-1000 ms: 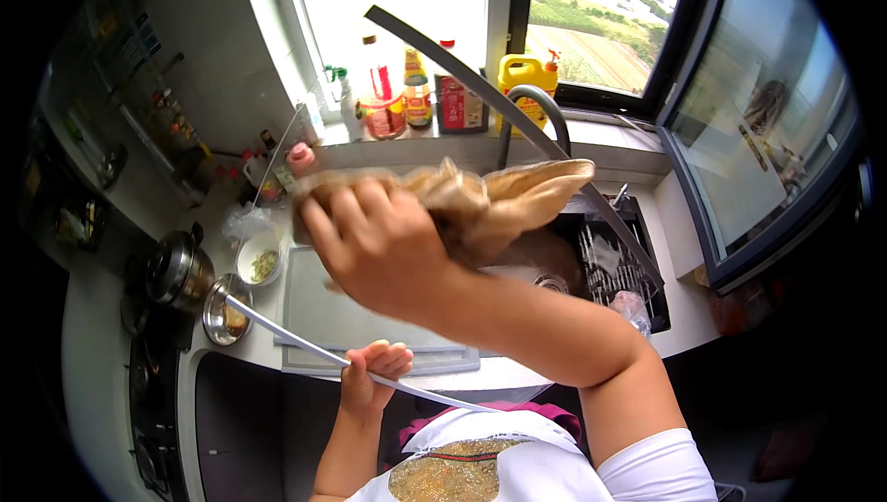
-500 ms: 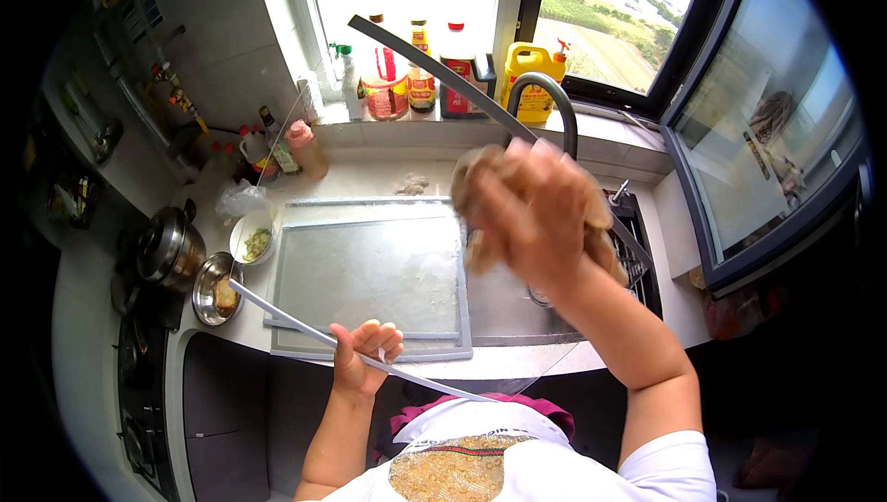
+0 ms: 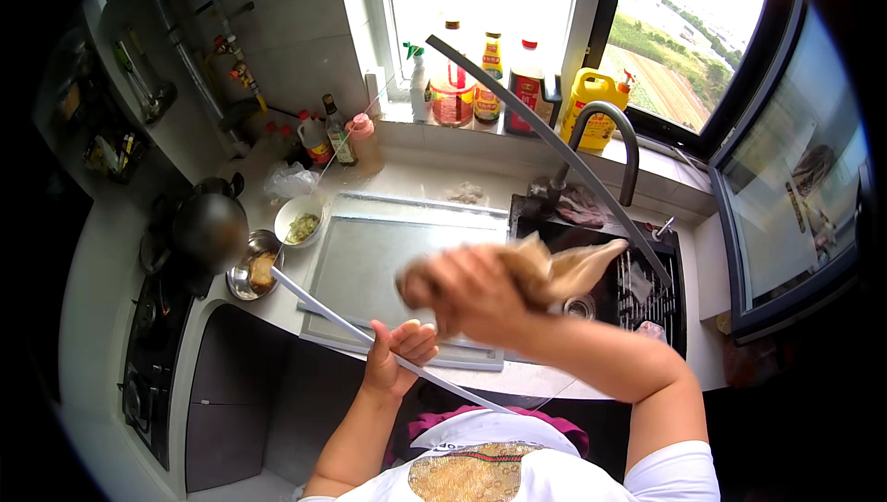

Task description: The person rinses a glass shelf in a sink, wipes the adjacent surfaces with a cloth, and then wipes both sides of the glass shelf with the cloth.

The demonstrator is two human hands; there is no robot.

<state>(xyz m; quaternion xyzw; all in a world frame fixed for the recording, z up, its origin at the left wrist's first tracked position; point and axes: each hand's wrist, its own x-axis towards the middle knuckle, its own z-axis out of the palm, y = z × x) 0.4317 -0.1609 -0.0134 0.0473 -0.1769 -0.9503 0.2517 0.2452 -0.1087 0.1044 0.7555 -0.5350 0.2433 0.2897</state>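
A clear panel, seemingly glass, spans the view in front of me. Its white edge strip (image 3: pixel 334 319) runs near my body and its dark grey edge strip (image 3: pixel 545 135) on the far side. My left hand (image 3: pixel 399 359) grips the panel at the white strip, thumb and fingers curled about it. A brown cloth (image 3: pixel 554 271), blurred by motion, is bunched in my right hand (image 3: pixel 476 294) over the panel's middle. Whether the cloth touches the panel I cannot tell. Beneath lie grey-framed flat panels (image 3: pixel 370 262) on the counter.
A black sink (image 3: pixel 614 248) with a dark curved faucet (image 3: pixel 631 146) is at the right. Bottles and a yellow jug (image 3: pixel 589 107) line the sill. At the left stand a white bowl (image 3: pixel 283 222), a metal bowl (image 3: pixel 242 288) and a dark pot (image 3: pixel 211 225). An open window sash (image 3: pixel 795 216) juts in.
My right hand has swept the cloth left and nearer to my body. My left hand still holds the white strip. The whole view has shifted, so the scene sits farther right.
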